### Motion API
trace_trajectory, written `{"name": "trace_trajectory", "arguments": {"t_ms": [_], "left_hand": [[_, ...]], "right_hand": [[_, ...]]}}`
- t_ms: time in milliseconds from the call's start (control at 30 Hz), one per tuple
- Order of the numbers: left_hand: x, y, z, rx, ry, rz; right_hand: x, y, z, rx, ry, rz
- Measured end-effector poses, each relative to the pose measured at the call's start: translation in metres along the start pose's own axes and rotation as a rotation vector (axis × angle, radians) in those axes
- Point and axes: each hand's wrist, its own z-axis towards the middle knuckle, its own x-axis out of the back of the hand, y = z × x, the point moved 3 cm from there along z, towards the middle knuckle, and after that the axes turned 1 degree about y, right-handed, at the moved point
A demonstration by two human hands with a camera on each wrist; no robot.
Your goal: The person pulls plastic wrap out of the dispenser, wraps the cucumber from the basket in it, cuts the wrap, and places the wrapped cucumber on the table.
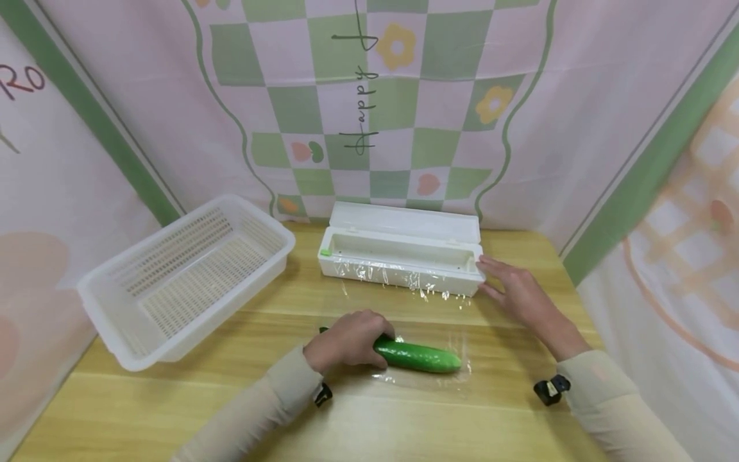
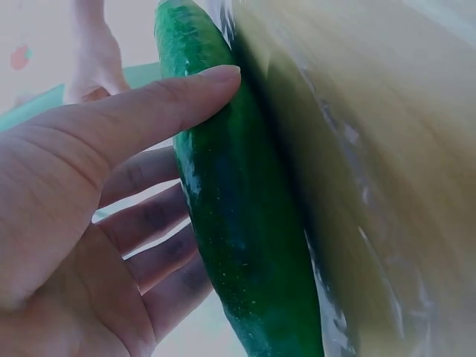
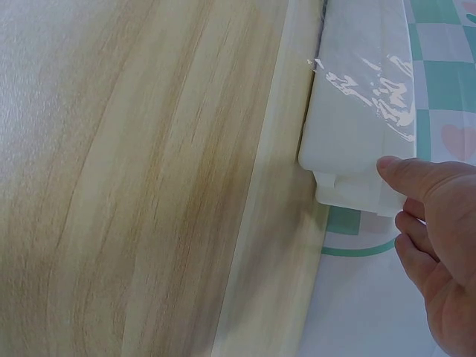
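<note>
A green cucumber [image 1: 424, 357] lies on a sheet of clear plastic film [image 1: 453, 382] spread over the table. My left hand [image 1: 355, 340] grips it left of its middle; in the left wrist view the thumb [image 2: 197, 97] crosses its top and the fingers lie along its other side. Behind it stands a long white cling film dispenser [image 1: 398, 277], its lid [image 1: 404, 221] raised, film draped down its front. My right hand [image 1: 516, 289] touches the dispenser's right end, fingers loosely extended. In the right wrist view the thumb [image 3: 416, 175] rests at that end's corner.
A white slatted plastic basket [image 1: 173, 333] stands at the left of the wooden table [image 1: 404, 436]. At the dispenser's left end sits a small green piece [image 1: 326, 252]. A checkered curtain [image 1: 398, 115] hangs close behind the table.
</note>
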Motion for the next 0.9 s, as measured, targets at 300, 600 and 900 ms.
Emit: {"name": "trace_trajectory", "arguments": {"t_ms": [300,600,900], "left_hand": [[0.0019,0.0016,0.0002,-0.007,-0.028,-0.019],[0.0033,0.0007,0.0011,-0.04,-0.063,-0.031],[0.0022,0.0008,0.0007,-0.062,-0.083,-0.019]], "right_hand": [[0.0036,-0.0031,0.0004,0.016,0.024,-0.011],[0.0045,-0.0036,0.0004,0.02,0.019,-0.018],[0.0049,-0.0057,0.0008,0.032,0.018,-0.009]]}}
